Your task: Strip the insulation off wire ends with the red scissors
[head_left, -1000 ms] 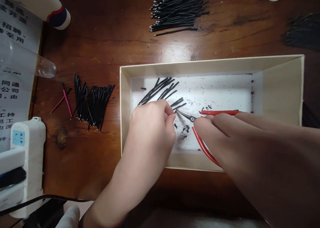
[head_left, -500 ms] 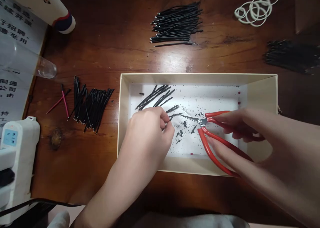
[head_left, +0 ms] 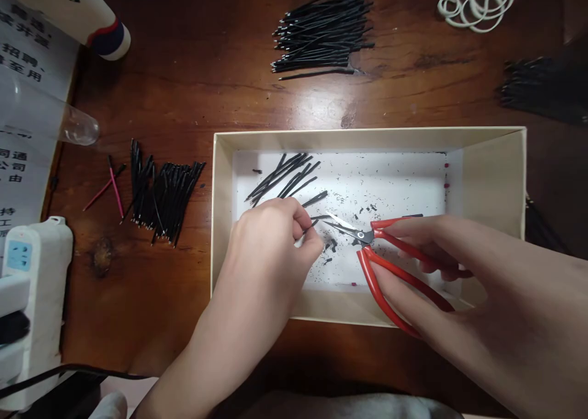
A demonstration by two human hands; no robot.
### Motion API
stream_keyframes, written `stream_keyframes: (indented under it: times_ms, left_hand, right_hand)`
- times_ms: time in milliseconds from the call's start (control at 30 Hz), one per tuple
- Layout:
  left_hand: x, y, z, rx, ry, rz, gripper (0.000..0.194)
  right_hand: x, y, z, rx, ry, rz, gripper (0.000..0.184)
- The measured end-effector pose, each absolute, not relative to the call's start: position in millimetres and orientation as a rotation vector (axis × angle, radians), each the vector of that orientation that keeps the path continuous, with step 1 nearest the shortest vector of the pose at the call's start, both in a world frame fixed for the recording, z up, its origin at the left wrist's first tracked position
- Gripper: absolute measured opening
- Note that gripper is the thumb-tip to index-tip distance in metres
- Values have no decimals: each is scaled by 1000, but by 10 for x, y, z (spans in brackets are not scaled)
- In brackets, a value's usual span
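Note:
My left hand (head_left: 269,247) pinches a thin black wire (head_left: 320,217) between thumb and fingertips, low in the cardboard box (head_left: 493,180). The far end of that wire lies by the parted blades of red-handled scissors (head_left: 400,253). Fingers of my right hand (head_left: 463,253) are wrapped through the scissor handles, which are spread. Beyond my left hand, several loose black wires (head_left: 294,177) rest on the white box floor. Small black scraps (head_left: 331,245) are strewn around the blades.
Black wire bundles lie behind the box (head_left: 324,30), left of it (head_left: 165,192) and at far right (head_left: 544,91). Two pink wires (head_left: 116,189), a white power strip (head_left: 39,284), white rubber bands (head_left: 480,2), a bottle (head_left: 96,27) and a clear tube (head_left: 80,125) surround it.
The scissors have shifted slightly left and down, and their blades have parted near the wire. A dark strip now shows beside the upper handle. The camera view has moved a little.

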State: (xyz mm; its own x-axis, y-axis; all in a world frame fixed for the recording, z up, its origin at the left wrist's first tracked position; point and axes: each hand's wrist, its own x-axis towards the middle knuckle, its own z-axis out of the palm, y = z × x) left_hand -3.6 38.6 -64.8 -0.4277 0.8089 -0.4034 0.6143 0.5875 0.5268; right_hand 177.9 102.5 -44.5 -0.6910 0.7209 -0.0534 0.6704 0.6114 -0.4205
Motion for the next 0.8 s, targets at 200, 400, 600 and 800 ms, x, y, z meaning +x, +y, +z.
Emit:
stream_keyframes:
  times_ms: [200, 400, 600, 800]
  left_hand:
    - [-49, 421, -661, 1107, 2206, 383, 7]
    - [-52, 453, -657, 1063, 2215, 416, 6]
    - [-74, 451, -579, 924, 2177, 567, 9]
    - [-86, 429, -584, 816, 2176, 710, 4]
  right_hand:
    - [1798, 998, -493, -1076, -2657, 675, 7]
    - [1776, 1055, -460, -968, -2754, 572, 8]
    - [1686, 1248, -523, -919, -2711, 455, 10]
    - [1618, 1270, -579, -883, -2673, 453, 6]
